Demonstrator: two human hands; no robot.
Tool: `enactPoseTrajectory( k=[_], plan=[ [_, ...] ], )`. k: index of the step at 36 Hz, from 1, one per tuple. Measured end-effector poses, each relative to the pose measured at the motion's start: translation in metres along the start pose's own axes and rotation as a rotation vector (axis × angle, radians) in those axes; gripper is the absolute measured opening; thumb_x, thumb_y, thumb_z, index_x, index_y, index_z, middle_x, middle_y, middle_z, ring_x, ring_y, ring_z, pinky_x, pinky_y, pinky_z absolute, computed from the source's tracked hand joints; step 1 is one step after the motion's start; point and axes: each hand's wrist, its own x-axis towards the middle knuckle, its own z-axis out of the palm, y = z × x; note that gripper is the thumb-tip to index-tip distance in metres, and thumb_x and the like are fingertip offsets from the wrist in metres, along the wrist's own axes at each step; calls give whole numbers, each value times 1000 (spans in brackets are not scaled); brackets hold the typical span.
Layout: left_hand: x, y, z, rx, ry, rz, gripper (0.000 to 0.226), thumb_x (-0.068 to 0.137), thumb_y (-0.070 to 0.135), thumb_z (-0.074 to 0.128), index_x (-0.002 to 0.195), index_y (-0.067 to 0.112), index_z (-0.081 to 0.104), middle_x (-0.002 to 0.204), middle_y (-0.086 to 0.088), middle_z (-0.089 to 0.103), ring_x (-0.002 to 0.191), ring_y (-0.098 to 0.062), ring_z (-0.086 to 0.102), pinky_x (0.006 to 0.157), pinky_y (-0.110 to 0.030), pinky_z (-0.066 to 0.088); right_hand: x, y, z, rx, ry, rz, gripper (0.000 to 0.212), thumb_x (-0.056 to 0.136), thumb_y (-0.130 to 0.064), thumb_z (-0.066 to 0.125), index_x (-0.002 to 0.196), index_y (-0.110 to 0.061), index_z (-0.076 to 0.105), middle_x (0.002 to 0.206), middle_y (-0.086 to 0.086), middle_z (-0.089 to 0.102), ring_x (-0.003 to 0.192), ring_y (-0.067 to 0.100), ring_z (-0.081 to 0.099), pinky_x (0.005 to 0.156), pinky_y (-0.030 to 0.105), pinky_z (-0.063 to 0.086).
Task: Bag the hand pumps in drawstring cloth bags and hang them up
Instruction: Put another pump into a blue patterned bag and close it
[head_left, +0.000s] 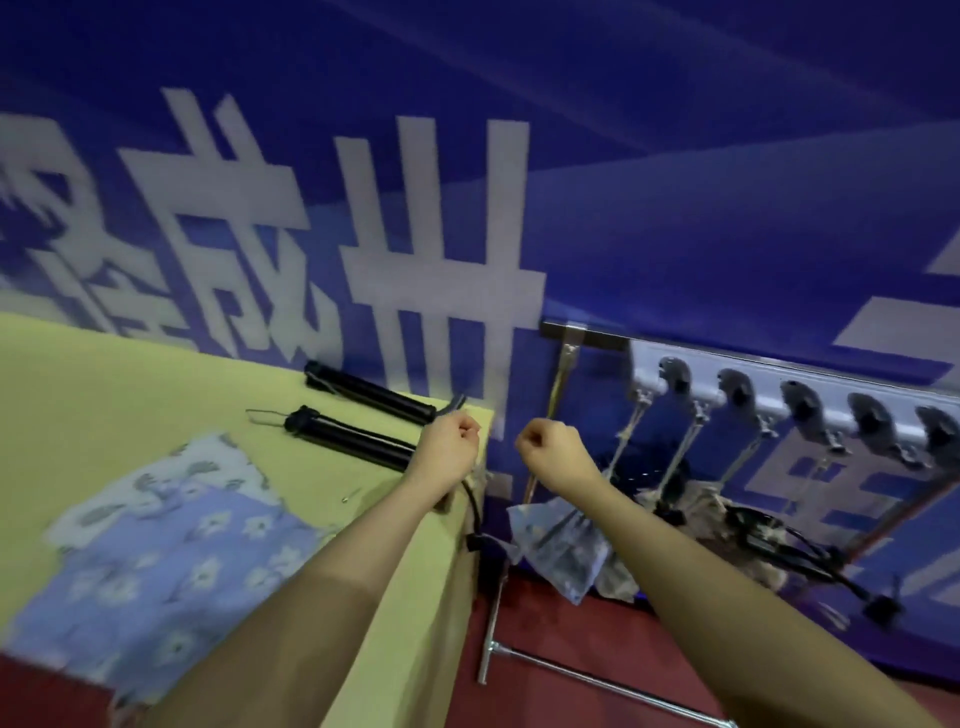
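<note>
Two black hand pumps lie on the yellow-green table, one farther back (369, 391) and one nearer (348, 435). My left hand (449, 441) is curled at the table's right edge, beside the nearer pump's end. It grips a black cord (472, 512) that drops from under it toward a blue floral bag (561, 543). My right hand (548, 448) is curled in front of a thin tan string (558, 384). That string runs from a hook on the wall rail (582, 330) down to the hanging bag. The picture is blurred.
Flat floral cloth bags (171, 551) lie on the table (93, 395) at the front left. A grey hook rack (789, 400) on the blue wall carries several hung items and black hoses (779, 535). A metal stand (493, 613) rests on the red floor.
</note>
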Motion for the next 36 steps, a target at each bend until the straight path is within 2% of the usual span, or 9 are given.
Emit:
enactPoseTrajectory(
  k=[5, 10, 15, 21, 24, 28, 32, 34, 36],
  plan=[
    [-1, -63, -60, -8, 41, -100, 16, 91, 12, 49, 94, 7, 65, 97, -17, 69, 92, -34, 65, 85, -39, 53, 12, -53, 64, -12, -78, -67, 18, 89, -13, 47, 80, -7, 61, 82, 15, 67, 79, 32, 62, 71, 41, 51],
    [-5, -119, -109, 49, 36, -197, 20, 94, 13, 45, 105, 7, 62, 107, -13, 65, 98, -31, 62, 80, -31, 48, 18, -93, 123, -7, -163, -153, 14, 90, -10, 50, 79, -14, 57, 76, 4, 60, 73, 23, 58, 73, 41, 52],
    [-7, -168, -143, 92, -17, -260, 26, 91, 4, 45, 112, 3, 59, 115, -16, 61, 106, -30, 57, 79, -26, 44, 20, -108, 181, -193, -318, -234, 21, 89, -14, 48, 98, -19, 65, 97, 2, 67, 91, 22, 61, 76, 35, 50],
    [-15, -217, -152, 137, -152, -279, 14, 90, -1, 42, 93, 8, 53, 95, -11, 58, 78, -23, 50, 59, -27, 38, 23, -101, 242, -326, -469, -280, 30, 89, -9, 49, 114, -16, 64, 118, 8, 62, 111, 26, 55, 89, 34, 46],
    [-19, -233, -148, 233, -239, -296, 14, 93, 3, 41, 97, 10, 52, 86, -8, 51, 73, -21, 44, 52, -27, 29, 24, -95, 266, -379, -538, -298, 38, 89, -5, 44, 121, -18, 61, 123, 11, 58, 114, 31, 53, 90, 38, 46],
    [-16, -242, -146, 361, -319, -269, 27, 94, 10, 47, 118, 4, 56, 113, -15, 60, 102, -30, 56, 70, -25, 37, 24, -83, 284, -407, -510, -340, 53, 78, -1, 46, 126, -19, 57, 131, 9, 54, 116, 33, 51, 92, 43, 45],
    [-17, -252, -136, 442, -407, -217, 11, 90, 24, 56, 93, 13, 57, 100, -11, 57, 99, -30, 52, 88, -38, 46, 23, -84, 292, -418, -404, -369, 43, 75, -19, 46, 115, -18, 61, 119, 8, 61, 104, 35, 55, 86, 43, 44],
    [-22, -258, -132, 450, -422, -220, 35, 88, 32, 59, 114, 9, 53, 116, -11, 47, 108, -29, 46, 89, -37, 42, 23, -84, 294, -433, -362, -378, 35, 78, -24, 46, 109, -20, 63, 114, 5, 63, 99, 34, 55, 84, 41, 43],
    [-25, -262, -130, 452, -414, -217, 49, 86, 40, 61, 120, 8, 49, 122, -11, 42, 102, -27, 45, 85, -36, 40, 22, -85, 296, -435, -307, -396, 24, 86, -23, 52, 107, -22, 65, 114, 2, 63, 100, 33, 53, 84, 38, 41]
  ],
)
